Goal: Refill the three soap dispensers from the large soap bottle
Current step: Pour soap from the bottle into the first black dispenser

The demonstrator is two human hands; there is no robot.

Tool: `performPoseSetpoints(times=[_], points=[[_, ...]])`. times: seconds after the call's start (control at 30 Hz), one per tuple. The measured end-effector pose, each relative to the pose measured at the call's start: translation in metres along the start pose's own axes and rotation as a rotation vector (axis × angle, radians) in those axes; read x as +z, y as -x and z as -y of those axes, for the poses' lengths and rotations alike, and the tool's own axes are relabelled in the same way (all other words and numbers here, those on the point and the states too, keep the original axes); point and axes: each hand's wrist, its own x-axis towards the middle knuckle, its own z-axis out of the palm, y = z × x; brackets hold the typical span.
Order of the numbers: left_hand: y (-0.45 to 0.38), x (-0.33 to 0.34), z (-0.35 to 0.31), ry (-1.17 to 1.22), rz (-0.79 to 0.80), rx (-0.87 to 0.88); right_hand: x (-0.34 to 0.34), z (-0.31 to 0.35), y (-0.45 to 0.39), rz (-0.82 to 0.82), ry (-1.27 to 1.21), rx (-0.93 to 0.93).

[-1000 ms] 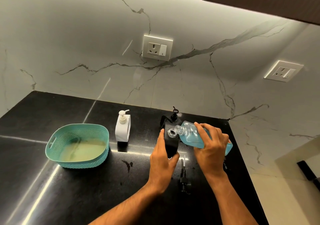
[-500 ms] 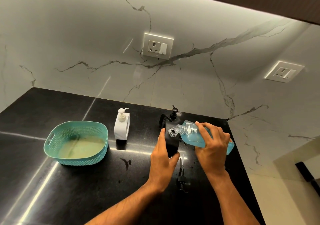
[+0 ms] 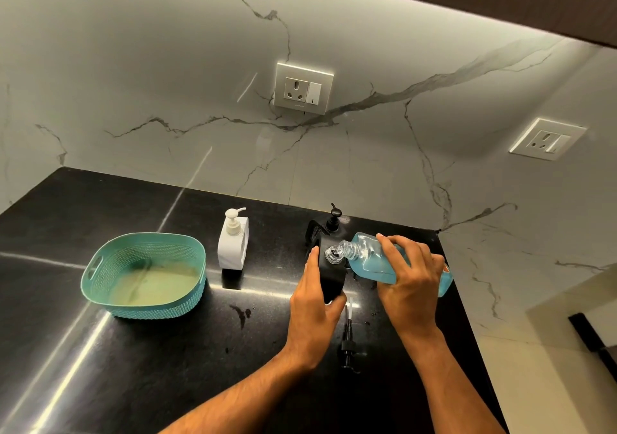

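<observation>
I hold the bottle (image 3: pixel 374 261) of blue soap tipped almost flat, its long axis running from my right hand (image 3: pixel 409 278) down-left to its open neck, which points at the top of the black dispenser (image 3: pixel 332 275). My right hand wraps the bottle's body from above. My left hand (image 3: pixel 314 310) grips the black dispenser's near side, thumb on one face, fingers on the other. I count three dispensers: this open one, a second black one (image 3: pixel 330 221) with its pump on just behind it, and a white one (image 3: pixel 232 243) to its left, pump fitted. One loose pump (image 3: pixel 348 340) lies on the counter (image 3: pixel 100 367) just in front of the open dispenser. One teal basket (image 3: pixel 143 275) sits farther left. I can read no label.
</observation>
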Motion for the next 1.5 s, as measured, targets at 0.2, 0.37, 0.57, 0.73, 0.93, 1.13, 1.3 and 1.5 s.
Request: performPoseSetpoints(times=[0.2, 0.37, 0.57, 0.73, 0.93, 1.13, 1.3, 1.5], points=[[-0.002, 0.002, 0.001, -0.005, 0.003, -0.002, 0.001, -0.002, -0.001, 0.0, 0.005, -0.008], [-0.003, 0.003, 0.001, -0.01, 0.004, -0.003, 0.002, -0.003, -0.003, -0.005, 0.007, -0.012], [-0.004, 0.003, 0.001, -0.014, 0.007, -0.002, 0.002, -0.004, -0.004, -0.003, 0.012, -0.018], [-0.005, 0.004, 0.002, -0.023, -0.001, 0.01, 0.002, -0.005, -0.004, -0.001, 0.005, -0.02], [-0.004, 0.006, 0.003, -0.035, 0.0, 0.014, 0.001, -0.006, -0.004, 0.015, 0.009, -0.018], [-0.004, 0.007, 0.004, -0.033, 0.001, 0.014, 0.001, -0.008, -0.005, 0.022, 0.011, -0.014], [-0.005, 0.009, 0.005, -0.037, 0.003, 0.015, 0.001, -0.01, -0.004, 0.033, 0.009, -0.012], [-0.005, 0.011, 0.006, -0.038, 0.007, 0.009, 0.002, -0.012, -0.004, 0.032, 0.009, -0.013]])
